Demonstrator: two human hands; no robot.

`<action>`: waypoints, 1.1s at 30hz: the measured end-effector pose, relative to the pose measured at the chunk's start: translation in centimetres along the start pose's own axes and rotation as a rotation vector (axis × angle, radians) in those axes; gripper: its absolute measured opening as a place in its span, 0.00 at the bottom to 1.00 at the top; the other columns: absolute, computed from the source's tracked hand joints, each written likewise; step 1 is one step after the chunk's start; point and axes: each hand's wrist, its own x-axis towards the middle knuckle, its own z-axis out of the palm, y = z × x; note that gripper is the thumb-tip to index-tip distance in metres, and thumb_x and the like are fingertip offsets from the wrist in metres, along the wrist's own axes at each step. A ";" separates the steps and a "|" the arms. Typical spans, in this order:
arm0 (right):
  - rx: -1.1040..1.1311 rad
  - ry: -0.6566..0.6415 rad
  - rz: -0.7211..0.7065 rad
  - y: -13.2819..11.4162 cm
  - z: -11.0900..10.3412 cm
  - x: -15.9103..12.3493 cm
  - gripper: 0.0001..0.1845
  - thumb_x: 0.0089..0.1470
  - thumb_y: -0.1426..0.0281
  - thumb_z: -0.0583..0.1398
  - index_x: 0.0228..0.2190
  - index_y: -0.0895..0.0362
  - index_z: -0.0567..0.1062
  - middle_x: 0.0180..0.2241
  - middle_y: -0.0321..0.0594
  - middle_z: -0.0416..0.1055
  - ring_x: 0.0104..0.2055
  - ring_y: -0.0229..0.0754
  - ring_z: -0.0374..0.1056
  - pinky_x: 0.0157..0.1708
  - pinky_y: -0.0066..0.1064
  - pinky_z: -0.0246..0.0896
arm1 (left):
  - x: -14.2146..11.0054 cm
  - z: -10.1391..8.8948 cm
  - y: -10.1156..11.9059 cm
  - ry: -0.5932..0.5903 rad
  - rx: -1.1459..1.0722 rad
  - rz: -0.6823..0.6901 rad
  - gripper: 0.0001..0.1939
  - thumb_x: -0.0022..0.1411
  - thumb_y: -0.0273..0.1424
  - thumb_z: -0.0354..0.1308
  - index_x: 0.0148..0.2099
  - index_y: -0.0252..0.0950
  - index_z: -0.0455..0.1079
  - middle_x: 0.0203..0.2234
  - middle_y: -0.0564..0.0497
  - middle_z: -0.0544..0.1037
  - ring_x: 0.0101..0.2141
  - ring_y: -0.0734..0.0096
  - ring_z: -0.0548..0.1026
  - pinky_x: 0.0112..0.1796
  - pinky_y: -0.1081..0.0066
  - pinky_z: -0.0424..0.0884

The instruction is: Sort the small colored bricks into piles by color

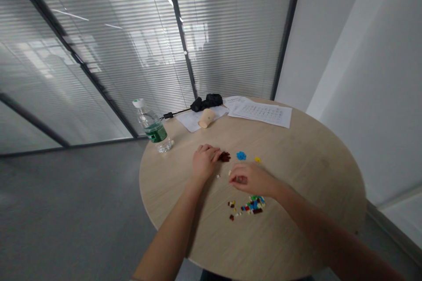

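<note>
On a round pale wood table (pixel 306 175) lie small plastic bricks sorted by colour. My left hand (pixel 205 161) rests on the tabletop with its fingers curled, right beside a dark red heap of tiny bricks (pixel 224 156). Farther right are a blue heap (pixel 241 155) and a few yellow bricks (pixel 257 160). My right hand (pixel 250 179) hangs low over the table, its fingertips pinching a tiny pale brick (pixel 230 173). Just below it lies a mixed pile of coloured bricks (pixel 252 205). A single white brick (pixel 218 176) sits between my hands.
A water bottle (pixel 153 126) stands at the table's left edge. At the far side are a beige cup-shaped object (pixel 207 118), a black bundle (pixel 205 102) with a cable, and printed papers (pixel 262 113). Glass walls with blinds stand behind.
</note>
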 end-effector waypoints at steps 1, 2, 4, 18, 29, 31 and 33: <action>0.024 -0.058 -0.035 -0.4 0.3 0.0 0.04 0.50 0.73 0.61 0.28 0.57 0.77 0.29 0.38 0.74 0.31 0.36 0.66 0.34 0.27 0.60 | -0.1 -0.1 -0.1 0.018 -0.017 -0.008 0.14 0.65 0.35 0.52 0.44 0.36 0.76 0.37 0.46 0.76 0.40 0.63 0.69 0.43 0.65 0.65; 0.042 -0.109 -0.065 -0.7 0.6 -0.1 0.04 0.49 0.74 0.61 0.27 0.57 0.78 0.30 0.39 0.75 0.33 0.37 0.67 0.35 0.27 0.60 | -0.1 -0.1 -0.1 0.032 -0.033 -0.018 0.14 0.65 0.36 0.51 0.43 0.36 0.76 0.37 0.45 0.76 0.40 0.63 0.69 0.43 0.65 0.65; 0.070 -0.189 -0.097 -1.0 1.0 -0.2 0.03 0.47 0.74 0.62 0.27 0.57 0.78 0.30 0.39 0.75 0.34 0.38 0.69 0.36 0.28 0.62 | -0.2 -0.2 0.0 0.050 -0.061 -0.046 0.14 0.65 0.36 0.51 0.43 0.36 0.76 0.37 0.45 0.77 0.41 0.63 0.69 0.44 0.64 0.65; 0.109 -0.331 -0.004 -0.8 1.1 -0.4 0.06 0.43 0.76 0.62 0.26 0.57 0.79 0.28 0.37 0.75 0.31 0.37 0.68 0.35 0.27 0.61 | -0.3 -0.3 0.4 0.067 -0.127 -0.082 0.15 0.65 0.36 0.49 0.41 0.35 0.75 0.37 0.46 0.77 0.42 0.62 0.70 0.45 0.64 0.65; 0.100 -0.333 -0.003 -1.2 0.8 -0.3 0.07 0.43 0.78 0.61 0.26 0.58 0.79 0.28 0.38 0.75 0.31 0.37 0.68 0.35 0.27 0.61 | -0.3 -0.4 0.7 0.035 -0.130 -0.087 0.14 0.65 0.35 0.50 0.40 0.36 0.75 0.36 0.47 0.77 0.41 0.63 0.70 0.45 0.64 0.65; 0.102 -0.332 -0.003 -1.1 0.9 -0.4 0.06 0.43 0.78 0.62 0.26 0.58 0.79 0.29 0.38 0.75 0.31 0.37 0.68 0.35 0.27 0.61 | -0.3 -0.4 0.7 0.036 -0.130 -0.086 0.13 0.65 0.35 0.50 0.40 0.36 0.75 0.36 0.47 0.77 0.41 0.63 0.70 0.44 0.65 0.65; 0.101 -0.331 0.010 -1.1 0.9 -0.4 0.07 0.42 0.77 0.62 0.27 0.58 0.79 0.29 0.38 0.75 0.31 0.37 0.68 0.35 0.27 0.61 | -0.3 -0.3 0.7 0.038 -0.130 -0.086 0.13 0.65 0.35 0.50 0.40 0.36 0.75 0.36 0.47 0.77 0.41 0.63 0.70 0.44 0.65 0.65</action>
